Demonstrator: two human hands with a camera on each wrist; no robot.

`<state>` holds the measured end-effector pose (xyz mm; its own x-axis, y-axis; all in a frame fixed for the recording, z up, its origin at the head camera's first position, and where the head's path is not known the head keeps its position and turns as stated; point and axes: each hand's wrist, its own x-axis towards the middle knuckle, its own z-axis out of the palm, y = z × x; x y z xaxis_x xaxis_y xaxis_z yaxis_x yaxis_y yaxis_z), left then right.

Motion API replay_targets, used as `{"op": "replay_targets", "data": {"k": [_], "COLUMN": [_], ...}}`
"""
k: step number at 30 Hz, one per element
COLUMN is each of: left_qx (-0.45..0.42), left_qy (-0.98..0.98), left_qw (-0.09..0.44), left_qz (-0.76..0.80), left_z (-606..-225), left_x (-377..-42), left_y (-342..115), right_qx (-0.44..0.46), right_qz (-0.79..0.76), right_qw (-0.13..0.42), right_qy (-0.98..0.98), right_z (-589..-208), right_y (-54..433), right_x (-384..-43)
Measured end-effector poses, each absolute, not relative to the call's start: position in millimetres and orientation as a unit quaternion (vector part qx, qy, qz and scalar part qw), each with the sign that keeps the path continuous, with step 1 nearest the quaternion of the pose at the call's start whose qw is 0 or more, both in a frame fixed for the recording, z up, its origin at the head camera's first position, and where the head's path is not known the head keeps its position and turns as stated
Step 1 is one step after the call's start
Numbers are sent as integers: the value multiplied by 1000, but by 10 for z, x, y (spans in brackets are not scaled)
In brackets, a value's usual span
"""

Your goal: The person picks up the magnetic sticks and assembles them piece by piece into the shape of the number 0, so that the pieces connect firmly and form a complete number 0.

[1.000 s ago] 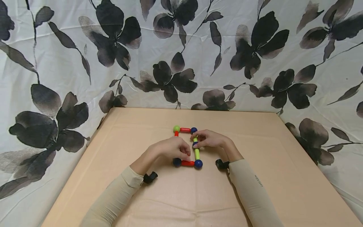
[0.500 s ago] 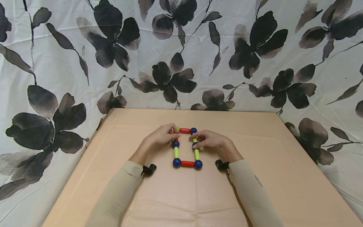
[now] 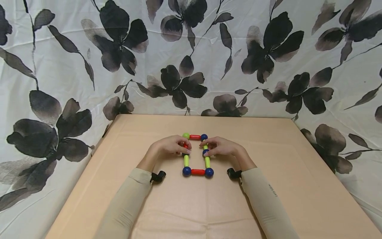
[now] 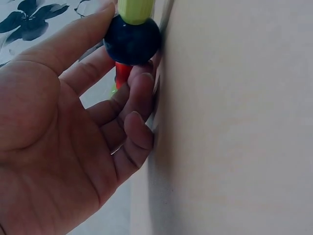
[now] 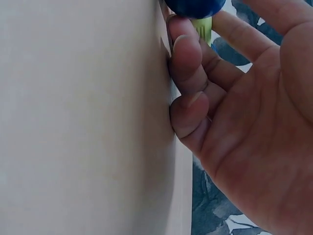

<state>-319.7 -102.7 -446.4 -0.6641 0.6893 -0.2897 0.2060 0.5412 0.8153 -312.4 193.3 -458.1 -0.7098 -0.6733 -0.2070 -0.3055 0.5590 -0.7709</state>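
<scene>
Rods and balls of a toy building set form an upright rectangle on the table. A green ball [image 3: 186,135] and a blue ball [image 3: 204,137] end the far red rod [image 3: 195,137]; two more blue balls end the near red rod [image 3: 198,172]. My left hand [image 3: 170,145] pinches the left side's middle blue ball [image 4: 132,40] between thumb and fingers, its fingers partly covering a red rod beyond. On the opposite side, my right hand [image 3: 222,146] holds the middle blue ball [image 5: 195,6], with its index finger farther along beside a yellow-green rod [image 5: 202,29].
Brown sheeting covers the table [image 3: 253,205]. A white cloth [image 3: 215,59] with dark printed flowers hangs behind it and down both sides. Each wrist wears a small black camera, the left camera [image 3: 158,177] and the right camera [image 3: 234,173].
My left hand has gone from the near left of the rectangle to its far left corner, then back slightly to the middle ball. The right hand has stayed in place.
</scene>
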Motion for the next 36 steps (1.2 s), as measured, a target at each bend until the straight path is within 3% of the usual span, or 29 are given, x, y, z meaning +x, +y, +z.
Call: {"op": "replay_targets", "data": {"k": [21, 36], "left_qx": [266, 258], "left_qy": [894, 916], "left_qw": [201, 160], "left_qz": [298, 262], "left_z": [-4436, -4399], "left_x": [-3115, -3006], "left_y": [-862, -713], "right_qx": [-241, -243], "right_qz": [-385, -356], "right_qw": [205, 186], "right_qy": [867, 883], "right_z": [-4623, -4587], "right_y": [1888, 1847], "right_x": [-3141, -3103]}}
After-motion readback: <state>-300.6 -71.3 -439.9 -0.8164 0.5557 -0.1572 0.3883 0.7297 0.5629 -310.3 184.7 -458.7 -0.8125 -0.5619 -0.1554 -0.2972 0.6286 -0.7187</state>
